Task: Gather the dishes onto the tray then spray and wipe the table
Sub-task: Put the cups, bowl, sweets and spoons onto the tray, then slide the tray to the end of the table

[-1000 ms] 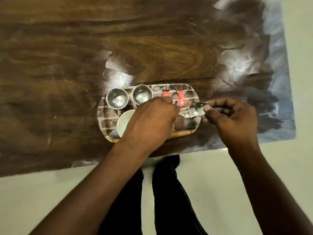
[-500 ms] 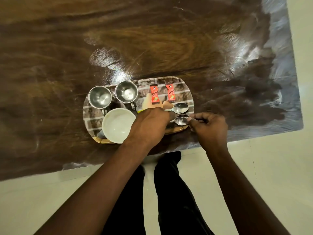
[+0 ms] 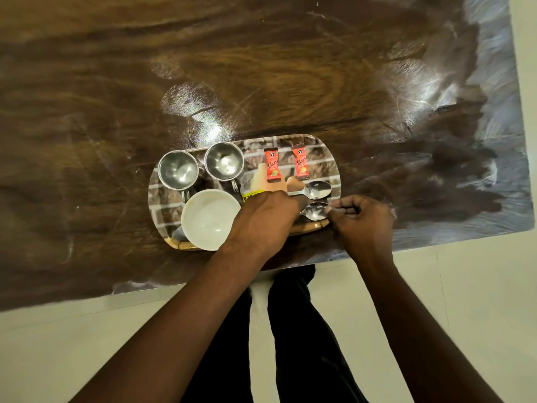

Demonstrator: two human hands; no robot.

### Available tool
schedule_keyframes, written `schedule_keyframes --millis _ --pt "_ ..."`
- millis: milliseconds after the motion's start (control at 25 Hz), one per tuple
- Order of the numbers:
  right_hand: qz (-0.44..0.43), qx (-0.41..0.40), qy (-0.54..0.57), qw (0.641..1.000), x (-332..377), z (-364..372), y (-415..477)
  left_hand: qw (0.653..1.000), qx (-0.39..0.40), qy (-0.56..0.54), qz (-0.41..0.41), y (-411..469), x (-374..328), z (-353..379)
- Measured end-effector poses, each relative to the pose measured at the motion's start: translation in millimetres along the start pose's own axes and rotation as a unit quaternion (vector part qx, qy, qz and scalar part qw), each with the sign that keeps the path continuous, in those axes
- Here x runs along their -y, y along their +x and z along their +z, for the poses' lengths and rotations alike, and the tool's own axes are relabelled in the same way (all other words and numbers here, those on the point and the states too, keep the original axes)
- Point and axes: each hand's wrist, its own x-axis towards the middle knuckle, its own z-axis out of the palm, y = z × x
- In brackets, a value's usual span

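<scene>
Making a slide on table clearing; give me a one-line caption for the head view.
Both hands settle two spoons beside the sachets, steel cups and white bowl on the tray.

Just below the frame's centre, a tray (image 3: 325, 146) is sitting on the wooden table (image 3: 116, 97), carrying two steel cups (image 3: 177, 173), a white bowl (image 3: 210, 218), two red sachets (image 3: 272, 165) and two spoons (image 3: 316, 189). The left hand (image 3: 266, 219) is resting over the spoon handles; the right hand (image 3: 363, 221) is pinching beside the nearer spoon's bowl.

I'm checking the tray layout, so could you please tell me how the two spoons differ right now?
The far spoon lies free, touched only at its handle end by the left hand; the near spoon is pinched at its bowl by the right hand. The far spoon's handle partly shows; the near spoon's is hidden. Both are shiny metal, bowls up, on the tray.
</scene>
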Motion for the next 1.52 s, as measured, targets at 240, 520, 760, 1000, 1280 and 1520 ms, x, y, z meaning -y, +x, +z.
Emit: schedule_keyframes --millis 240,520,760,1000,1280,1520 --pt "0.000 -0.001 0.013 1.000 6.3 -5.3 1.8 0.998 0.001 -0.055 0.017 -12.1 4.2 -11.4" --pt "-0.021 -0.025 0.029 0.999 23.6 -15.6 34.2 0.894 -0.327 -0.218 -0.215 -96.0 106.1 -34.3" --pt "-0.004 0.026 0.011 1.000 30.1 -2.7 53.7 0.796 -0.219 -0.368 -0.428 -115.7 187.5 4.0" --pt "0.036 0.025 0.059 0.997 31.9 7.2 53.0 0.719 -0.226 -0.521 -0.401 -104.5 181.2 30.7" --pt "0.046 0.046 0.101 0.993 79.0 14.8 37.4 0.667 -0.267 -0.578 -0.387 -129.9 190.9 21.1" --pt "-0.001 0.080 0.094 0.992 182.4 21.6 3.8 0.600 -0.288 -0.646 -0.375 -207.5 213.0 -36.9"
